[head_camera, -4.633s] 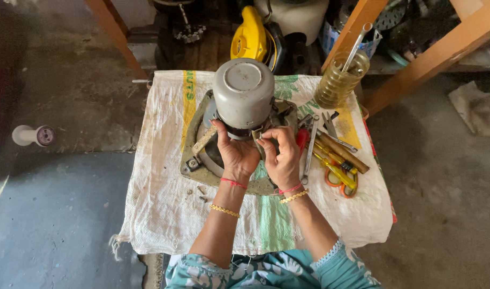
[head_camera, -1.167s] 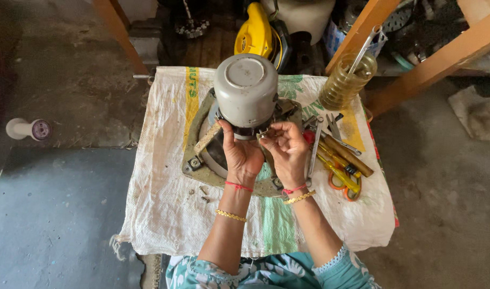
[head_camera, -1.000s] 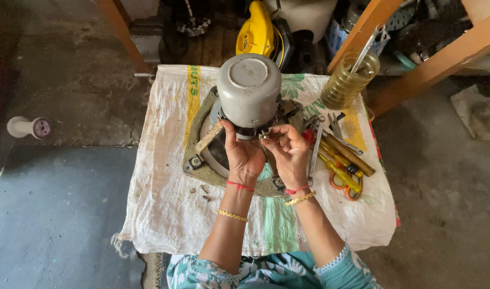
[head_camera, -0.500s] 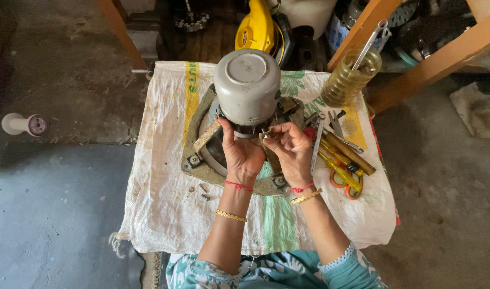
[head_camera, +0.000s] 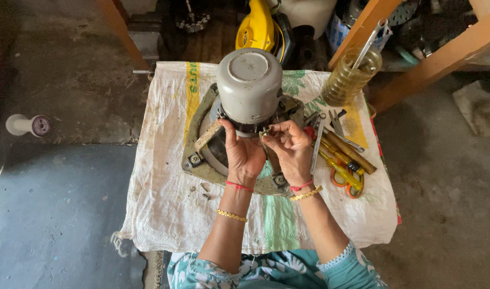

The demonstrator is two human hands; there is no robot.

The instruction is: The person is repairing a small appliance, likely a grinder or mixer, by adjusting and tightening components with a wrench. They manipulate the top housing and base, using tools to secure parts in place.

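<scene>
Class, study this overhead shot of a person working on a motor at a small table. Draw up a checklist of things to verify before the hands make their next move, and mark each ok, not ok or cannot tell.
1. Left hand steadies the grey motor housing: ok, palm against its lower edge.
2. Right hand grips a small metal part: ok, pinched in the fingertips.
3. Motor sits flat on its base plate: cannot tell.
4. Tools within reach: ok, beside the right hand.
5. Oil bottle clear of the elbows: ok, upright at the far corner.
6. Loose bits on the white sack cloth: not ok, scattered.
</scene>
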